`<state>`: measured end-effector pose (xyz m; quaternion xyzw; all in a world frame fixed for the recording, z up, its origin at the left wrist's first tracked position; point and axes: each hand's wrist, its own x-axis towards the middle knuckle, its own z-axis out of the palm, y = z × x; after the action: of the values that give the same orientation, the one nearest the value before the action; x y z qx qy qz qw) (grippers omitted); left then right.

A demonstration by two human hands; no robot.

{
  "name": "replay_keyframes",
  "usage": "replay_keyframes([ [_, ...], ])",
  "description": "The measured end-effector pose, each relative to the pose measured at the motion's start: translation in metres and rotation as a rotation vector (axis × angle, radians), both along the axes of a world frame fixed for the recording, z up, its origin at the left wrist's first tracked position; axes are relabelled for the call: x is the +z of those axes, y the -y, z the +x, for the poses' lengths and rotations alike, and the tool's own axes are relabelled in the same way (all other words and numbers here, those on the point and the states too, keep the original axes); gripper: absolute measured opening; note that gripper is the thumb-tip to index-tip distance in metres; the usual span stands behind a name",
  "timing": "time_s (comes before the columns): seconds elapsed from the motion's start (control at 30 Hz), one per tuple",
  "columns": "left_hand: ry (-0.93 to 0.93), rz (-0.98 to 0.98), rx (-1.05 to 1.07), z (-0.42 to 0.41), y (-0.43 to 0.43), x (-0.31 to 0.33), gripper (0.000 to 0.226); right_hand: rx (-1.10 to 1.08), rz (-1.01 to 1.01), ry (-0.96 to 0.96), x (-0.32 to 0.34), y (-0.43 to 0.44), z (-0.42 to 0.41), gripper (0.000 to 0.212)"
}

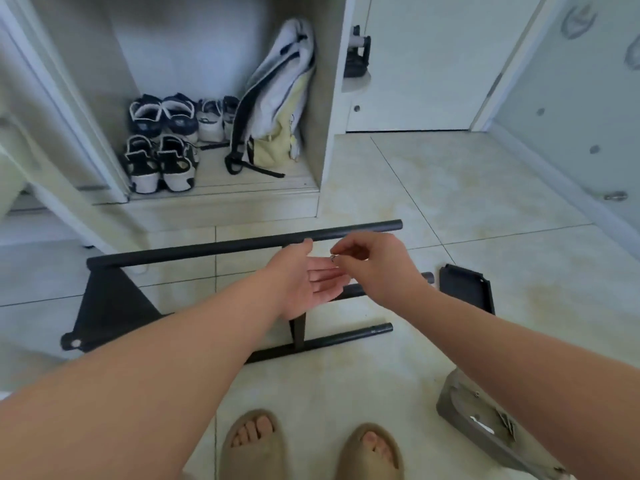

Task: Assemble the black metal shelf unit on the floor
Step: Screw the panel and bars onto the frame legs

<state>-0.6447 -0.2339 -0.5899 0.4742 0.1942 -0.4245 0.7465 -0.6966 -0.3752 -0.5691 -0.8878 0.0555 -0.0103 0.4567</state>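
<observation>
The black metal shelf frame (221, 247) lies flat on the tiled floor, with long round tubes and a triangular black shelf plate (110, 306) at its left end. My left hand (308, 285) hovers over the frame, palm up and fingers straight. Just above its fingertips my right hand (374, 265) pinches a small metal screw (333, 258) between thumb and fingertips. A loose black shelf plate (467, 289) lies on the floor to the right of the frame.
An open cupboard at the back holds several shoes (162, 140) and a leaning bag (277, 102). A grey packaging tray (485, 420) lies at the lower right. My feet in beige slippers (311, 448) stand at the bottom edge.
</observation>
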Motion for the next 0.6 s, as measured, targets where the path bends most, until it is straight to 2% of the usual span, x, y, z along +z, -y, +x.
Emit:
replay_keyframes([
  [0.1, -0.018, -0.005, 0.058, 0.013, -0.028, -0.009, 0.053, 0.012, 0.038, -0.022, -0.011, -0.025, 0.02, 0.015],
  [0.17, -0.032, 0.044, 0.098, 0.021, -0.044, -0.017, 0.038, -0.015, -0.009, -0.027, -0.021, -0.032, 0.032, 0.014],
  [0.23, -0.036, 0.091, 0.115, 0.028, -0.058, -0.024, 0.024, 0.006, -0.117, -0.112, -0.032, -0.033, 0.043, 0.016],
  [0.37, -0.012, 0.142, 0.162, 0.043, -0.077, -0.038, 0.037, 0.285, -0.435, -0.449, -0.056, -0.026, 0.054, 0.044],
  [0.43, 0.023, 0.207, 0.153, 0.048, -0.079, -0.042, 0.038, 0.41, -0.508, -0.57, -0.065, -0.024, 0.057, 0.056],
  [0.53, 0.099, 0.392, 0.095, 0.054, -0.076, -0.05, 0.038, 0.429, -0.487, -0.59, -0.074, -0.022, 0.064, 0.054],
  [0.6, 0.124, 0.435, 0.026, 0.055, -0.073, -0.056, 0.043, 0.433, -0.472, -0.545, -0.083, -0.018, 0.067, 0.037],
])
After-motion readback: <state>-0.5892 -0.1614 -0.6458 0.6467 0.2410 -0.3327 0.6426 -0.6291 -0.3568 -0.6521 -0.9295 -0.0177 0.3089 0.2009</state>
